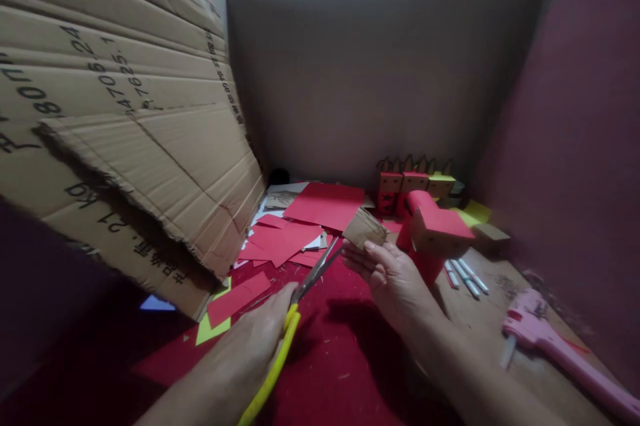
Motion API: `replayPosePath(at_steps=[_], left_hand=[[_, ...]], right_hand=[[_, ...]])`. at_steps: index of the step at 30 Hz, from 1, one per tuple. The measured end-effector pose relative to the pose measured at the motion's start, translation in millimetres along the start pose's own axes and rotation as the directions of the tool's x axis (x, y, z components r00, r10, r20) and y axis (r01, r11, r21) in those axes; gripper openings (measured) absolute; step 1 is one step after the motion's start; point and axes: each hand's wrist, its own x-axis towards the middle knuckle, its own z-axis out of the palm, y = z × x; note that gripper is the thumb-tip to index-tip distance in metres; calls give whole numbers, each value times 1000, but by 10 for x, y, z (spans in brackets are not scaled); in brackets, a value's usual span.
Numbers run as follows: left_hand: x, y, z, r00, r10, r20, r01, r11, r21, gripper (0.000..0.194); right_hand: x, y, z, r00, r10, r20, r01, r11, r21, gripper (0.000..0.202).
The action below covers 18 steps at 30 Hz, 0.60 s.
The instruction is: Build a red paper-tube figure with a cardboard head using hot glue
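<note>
In the head view my left hand point(255, 336) is closed round a pair of scissors point(270, 373) with long yellow handles. The blades point up and to the right, slightly parted, with their tips close beside a small piece of brown cardboard point(364, 229). That piece is pinched between the thumb and fingers of my right hand point(395, 279); whether the blades touch it I cannot tell. Just behind my right hand stands a red paper figure with a boxy cardboard head point(443, 226). Red paper sheets point(285, 239) lie beyond the scissors.
Large cardboard sheets point(165, 166) lean on the left. Smaller box figures point(403, 183) stand at the back right. Several markers point(467, 277) and a pink glue gun point(540, 333) lie on a board at the right. Yellow paper point(213, 329) and scraps lie on the red surface point(320, 373).
</note>
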Motion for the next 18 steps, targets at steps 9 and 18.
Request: replayPosePath(at_steps=[9,18], left_hand=[[-90,200,-68,977,180,115,-206,933,295,32],[7,146,39,976,185,114,-212,923,321,32]], right_hand=[[-136,88,131,993,88,84,-92,995,46,30],[-175,169,126,985,140,98,-148,987,71,29]])
